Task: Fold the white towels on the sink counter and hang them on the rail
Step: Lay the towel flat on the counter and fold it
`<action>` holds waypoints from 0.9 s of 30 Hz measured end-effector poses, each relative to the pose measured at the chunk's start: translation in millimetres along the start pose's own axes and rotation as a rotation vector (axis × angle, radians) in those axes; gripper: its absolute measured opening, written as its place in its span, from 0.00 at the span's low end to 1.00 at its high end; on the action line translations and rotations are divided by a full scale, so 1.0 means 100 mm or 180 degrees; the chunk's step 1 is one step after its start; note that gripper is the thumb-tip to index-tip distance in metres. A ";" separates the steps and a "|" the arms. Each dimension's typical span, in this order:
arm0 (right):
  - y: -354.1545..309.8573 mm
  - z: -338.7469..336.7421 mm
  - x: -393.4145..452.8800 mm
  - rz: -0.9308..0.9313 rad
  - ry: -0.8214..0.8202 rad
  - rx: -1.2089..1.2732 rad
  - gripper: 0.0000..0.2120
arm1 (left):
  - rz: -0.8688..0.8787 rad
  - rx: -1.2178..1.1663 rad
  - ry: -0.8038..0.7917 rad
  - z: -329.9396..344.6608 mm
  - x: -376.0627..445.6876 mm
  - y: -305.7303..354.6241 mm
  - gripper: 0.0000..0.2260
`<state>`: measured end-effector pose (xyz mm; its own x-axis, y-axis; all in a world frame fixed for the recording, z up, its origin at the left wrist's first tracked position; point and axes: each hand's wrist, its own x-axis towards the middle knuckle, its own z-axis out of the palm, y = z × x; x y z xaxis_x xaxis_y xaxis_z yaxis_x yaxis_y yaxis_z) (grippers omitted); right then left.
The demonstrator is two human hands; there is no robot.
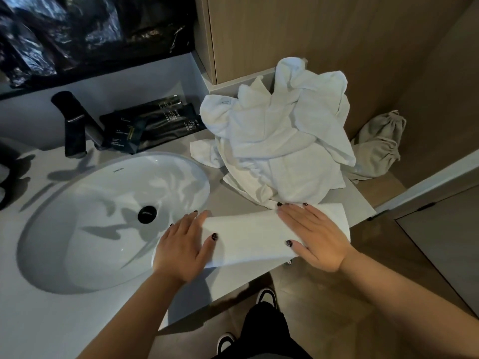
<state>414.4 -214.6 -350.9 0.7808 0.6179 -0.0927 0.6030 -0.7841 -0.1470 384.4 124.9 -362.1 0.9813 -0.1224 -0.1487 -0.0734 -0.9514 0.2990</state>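
A white towel (248, 235), folded into a long flat strip, lies along the front edge of the sink counter (233, 277), right of the basin. My left hand (185, 246) rests flat on its left end, fingers straight, thumb on top of the cloth. My right hand (311, 234) presses flat on its right half, fingers spread. Behind the strip sits a crumpled heap of white towels (282, 136) at the counter's right end. No rail is in view.
An oval white basin (85, 216) with a black drain fills the counter's left part. Behind it stand a dark faucet (75, 125) and a black tray of toiletries (153, 128). A beige cloth bag (381, 141) lies beside the wooden wall, right of the heap.
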 end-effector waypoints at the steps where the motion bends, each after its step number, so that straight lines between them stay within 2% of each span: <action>1: -0.03 0.02 0.00 0.0043 0.0139 0.0055 0.30 | -0.0039 -0.0116 -0.0020 0.00 0.01 -0.01 0.30; 5: -0.15 0.16 -0.08 0.0588 0.1038 0.0403 0.24 | -0.0368 -0.0547 -0.0247 -0.02 0.12 -0.08 0.33; 7: -0.26 0.22 -0.11 0.1000 0.1243 0.0432 0.23 | -0.0890 -0.1073 -0.0724 -0.08 0.24 -0.13 0.42; 9: -0.37 0.26 -0.11 0.1307 0.1330 0.0486 0.23 | -0.1181 -0.1627 -0.1118 -0.14 0.32 -0.18 0.49; 11: -0.45 0.28 -0.11 0.1585 0.1453 0.0702 0.21 | -0.1243 -0.1556 -0.1177 -0.15 0.32 -0.19 0.50; 13: -0.53 0.28 -0.11 0.2082 0.1687 0.1090 0.19 | -0.1216 -0.1078 -0.0971 -0.13 0.27 -0.15 0.48; 14: -0.57 0.28 -0.10 0.2456 0.1839 0.1321 0.21 | -0.1184 -0.0827 -0.0781 -0.12 0.24 -0.12 0.46; 16: -0.66 0.25 -0.08 0.3395 0.2140 0.1832 0.33 | -0.1166 -0.0453 -0.0379 -0.09 0.17 -0.05 0.43; 18: -0.72 0.19 -0.05 0.4500 0.2329 0.2749 0.47 | -0.1171 -0.0207 -0.0179 -0.09 0.11 0.00 0.40; 19: -0.73 0.16 -0.05 0.4976 0.2354 0.3395 0.50 | -0.1158 -0.0129 -0.0165 -0.09 0.07 0.01 0.39; 20: -0.76 0.12 -0.07 0.5241 0.2387 0.4131 0.48 | -0.1126 -0.0084 -0.0172 -0.10 0.02 0.01 0.38; 22: -0.79 0.10 -0.09 0.5094 0.2432 0.5335 0.33 | -0.1057 -0.0031 -0.0208 -0.10 -0.05 -0.01 0.35; 24: -0.82 0.09 -0.11 0.4977 0.2635 0.5472 0.23 | -0.0983 0.0065 -0.0126 -0.11 -0.16 -0.06 0.33; 27: -0.91 -0.01 -0.12 0.5000 0.3230 0.5335 0.18 | -0.0866 0.0131 -0.0032 -0.09 -0.37 -0.14 0.32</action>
<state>350.1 -150.6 -335.8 0.4299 -0.6425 -0.6344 -0.3553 0.5256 -0.7730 350.8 145.2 -352.8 0.9641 0.1366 -0.2278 0.1853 -0.9604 0.2082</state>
